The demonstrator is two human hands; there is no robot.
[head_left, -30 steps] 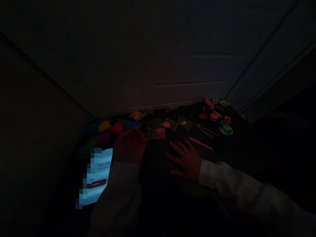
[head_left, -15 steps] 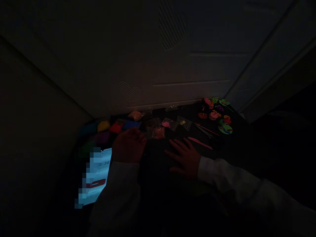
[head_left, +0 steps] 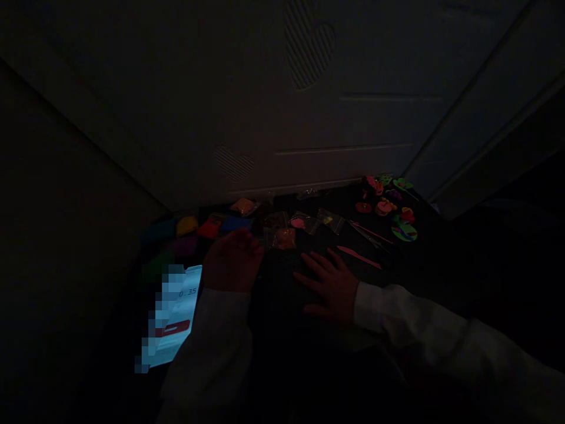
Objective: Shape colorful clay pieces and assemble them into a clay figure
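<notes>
1. Barely anything has shifted since the earlier frames: the right hand (head_left: 329, 288) has crept slightly leftward over the dark textured mat (head_left: 278, 288), and the left hand (head_left: 232, 261) sits about where it was.
2. The left grip is curled, its fingertips (head_left: 258, 247) just beside a small clear bag (head_left: 285, 238) holding something orange-red. In this dim light, I cannot tell whether the grip is closed on the bag's edge or only near it.
3. The right grip is wide apart, with its fingers splayed and palm down on the mat, holding nothing. That flat pose looks like steadying the mat or simply resting.
4. A pink plastic modelling knife (head_left: 358, 257) lies just beyond the right fingertips, with a thin pink-handled tool (head_left: 371, 232) nearby, apparently kept on the side of the hand nearest them.
5. Yellow, red and blue clay blocks (head_left: 209, 228) line the far left, and bright moulded shapes (head_left: 384, 206) are grouped at the far right, seemingly sorted by kind and kept within reach.
6. A lit phone (head_left: 174, 312), its screen partly pixelated, lies beside the left sleeve (head_left: 207, 347), probably placed for easy glancing. A panelled white door (head_left: 344, 118) stands behind everything.
</notes>
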